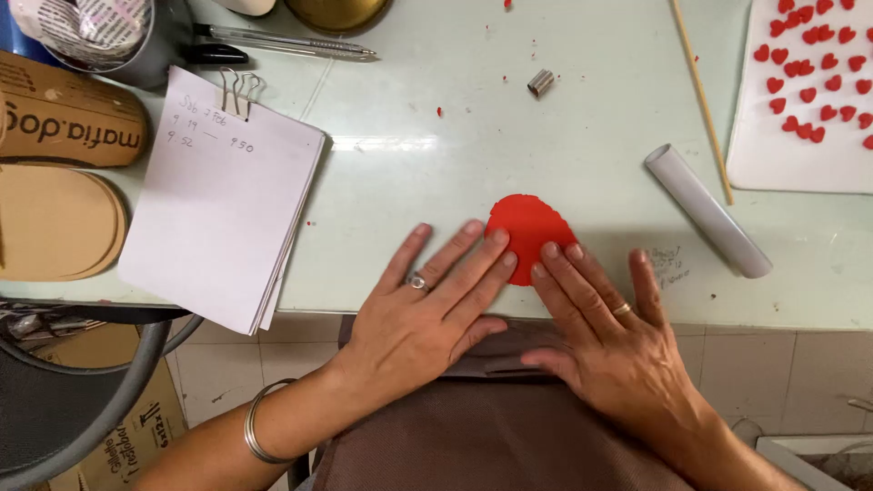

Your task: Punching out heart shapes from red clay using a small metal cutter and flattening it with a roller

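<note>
The flat red disc (527, 232) lies near the table's front edge (382, 309), well to the near left of the grey roller tube (707, 211), which slants away from it. Both hands lie flat and spread, grasping nothing: the left hand (427, 314) presses fingertips on the disc's lower left rim, the right hand (605, 336) on its lower right. The disc extends away from the fingertips, equally close to both hands.

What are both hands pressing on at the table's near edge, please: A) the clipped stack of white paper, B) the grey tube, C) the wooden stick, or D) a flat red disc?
D: the fingertips of the left hand and right hand rest flat on the red disc.
</note>
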